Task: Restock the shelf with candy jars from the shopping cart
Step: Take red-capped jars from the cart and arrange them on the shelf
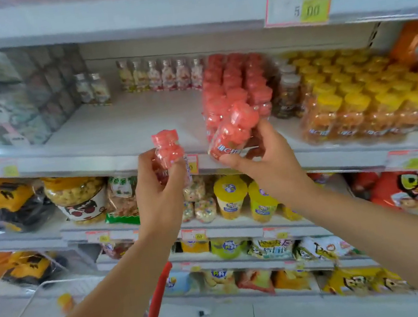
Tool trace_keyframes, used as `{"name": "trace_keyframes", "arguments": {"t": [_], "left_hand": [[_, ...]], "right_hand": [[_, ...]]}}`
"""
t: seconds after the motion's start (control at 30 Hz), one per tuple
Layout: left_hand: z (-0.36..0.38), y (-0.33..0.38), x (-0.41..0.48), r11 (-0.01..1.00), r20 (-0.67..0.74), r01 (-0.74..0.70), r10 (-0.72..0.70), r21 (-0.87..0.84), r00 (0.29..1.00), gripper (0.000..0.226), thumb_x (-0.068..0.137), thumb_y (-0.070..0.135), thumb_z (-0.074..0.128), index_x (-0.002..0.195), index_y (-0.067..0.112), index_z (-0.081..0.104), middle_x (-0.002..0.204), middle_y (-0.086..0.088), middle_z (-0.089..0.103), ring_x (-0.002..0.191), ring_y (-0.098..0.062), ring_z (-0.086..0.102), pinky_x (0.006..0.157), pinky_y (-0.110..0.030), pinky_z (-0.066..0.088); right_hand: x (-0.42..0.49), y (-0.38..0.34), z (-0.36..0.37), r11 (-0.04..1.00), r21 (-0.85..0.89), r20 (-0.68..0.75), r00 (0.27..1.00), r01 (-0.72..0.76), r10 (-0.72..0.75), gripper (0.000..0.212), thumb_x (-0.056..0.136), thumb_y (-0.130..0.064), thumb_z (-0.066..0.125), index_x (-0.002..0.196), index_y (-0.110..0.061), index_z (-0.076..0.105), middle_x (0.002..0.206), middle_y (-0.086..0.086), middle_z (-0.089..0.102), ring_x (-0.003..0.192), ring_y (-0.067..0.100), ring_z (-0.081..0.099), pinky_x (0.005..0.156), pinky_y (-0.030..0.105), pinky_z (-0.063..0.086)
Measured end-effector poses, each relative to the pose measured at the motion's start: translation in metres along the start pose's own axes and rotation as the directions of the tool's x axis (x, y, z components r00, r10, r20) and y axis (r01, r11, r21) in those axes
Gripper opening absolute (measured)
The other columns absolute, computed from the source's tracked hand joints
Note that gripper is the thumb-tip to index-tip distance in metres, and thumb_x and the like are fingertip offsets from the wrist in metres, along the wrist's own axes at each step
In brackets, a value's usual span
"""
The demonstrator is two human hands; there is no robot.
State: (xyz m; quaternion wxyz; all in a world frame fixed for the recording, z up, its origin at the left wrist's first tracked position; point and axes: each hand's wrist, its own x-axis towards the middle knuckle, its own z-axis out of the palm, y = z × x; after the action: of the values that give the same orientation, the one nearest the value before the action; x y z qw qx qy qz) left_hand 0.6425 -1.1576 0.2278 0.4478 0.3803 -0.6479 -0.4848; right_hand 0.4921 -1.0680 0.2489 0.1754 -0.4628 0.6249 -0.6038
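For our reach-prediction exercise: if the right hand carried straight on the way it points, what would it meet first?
Probably the block of pink-lidded jars on the shelf, directly behind the tilted jar the right hand holds; depth is unclear.

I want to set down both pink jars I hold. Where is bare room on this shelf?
The shelf is bare between the grey boxes and the pink jar rows, in front of the small bottles. Right of those rows, yellow-lidded jars crowd it.
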Motion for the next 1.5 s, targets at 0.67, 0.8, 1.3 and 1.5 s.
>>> {"name": "trace_keyframes", "arguments": {"t": [0.67,0.8,1.3,1.5], "left_hand": [[0.038,0.009,0.049,0.991,0.123,-0.129,0.126,0.018,0.984,0.027,0.089,0.028,0.064,0.112,0.024,0.051,0.084,0.014,0.059,0.064,0.006,0.052,0.065,-0.018,0.048],[0.039,0.01,0.051,0.992,0.133,-0.127,0.125,0.006,0.983,0.029,0.088,0.027,0.066,0.113,0.023,0.052,0.086,0.013,0.06,0.067,0.002,0.054,0.071,-0.027,0.052],[0.042,0.014,0.04,0.98,0.188,-0.195,0.188,0.021,0.964,0.039,0.085,0.029,0.071,0.118,0.026,0.052,0.102,0.01,0.063,0.085,-0.006,0.062,0.079,-0.034,0.056],[0.058,0.024,0.027,0.955,0.289,-0.295,0.29,-0.026,0.912,0.049,0.08,0.017,0.076,0.121,0.021,0.051,0.101,0.014,0.063,0.086,0.0,0.062,0.075,-0.02,0.051]], "right_hand": [[0.061,0.041,-0.019,0.904,-0.426,-0.234,0.959,0.046,-0.159,0.058,0.07,-0.012,0.082,0.12,-0.012,0.051,0.101,-0.001,0.067,0.092,0.017,0.064,0.082,0.032,0.051],[0.063,0.046,-0.016,0.883,-0.467,-0.224,0.959,0.051,-0.174,0.053,0.068,-0.016,0.084,0.11,-0.013,0.053,0.101,0.002,0.063,0.092,0.02,0.062,0.079,0.034,0.051],[0.046,0.026,-0.014,0.92,-0.359,-0.264,0.929,0.155,-0.259,0.031,0.09,-0.025,0.063,0.117,-0.013,0.056,0.102,0.005,0.061,0.089,0.017,0.059,0.081,0.034,0.049],[0.027,0.003,-0.025,0.965,-0.181,-0.006,0.981,0.189,-0.193,0.031,0.086,-0.026,0.07,0.114,-0.015,0.062,0.102,-0.004,0.067,0.087,0.014,0.063,0.076,0.034,0.053]]}}
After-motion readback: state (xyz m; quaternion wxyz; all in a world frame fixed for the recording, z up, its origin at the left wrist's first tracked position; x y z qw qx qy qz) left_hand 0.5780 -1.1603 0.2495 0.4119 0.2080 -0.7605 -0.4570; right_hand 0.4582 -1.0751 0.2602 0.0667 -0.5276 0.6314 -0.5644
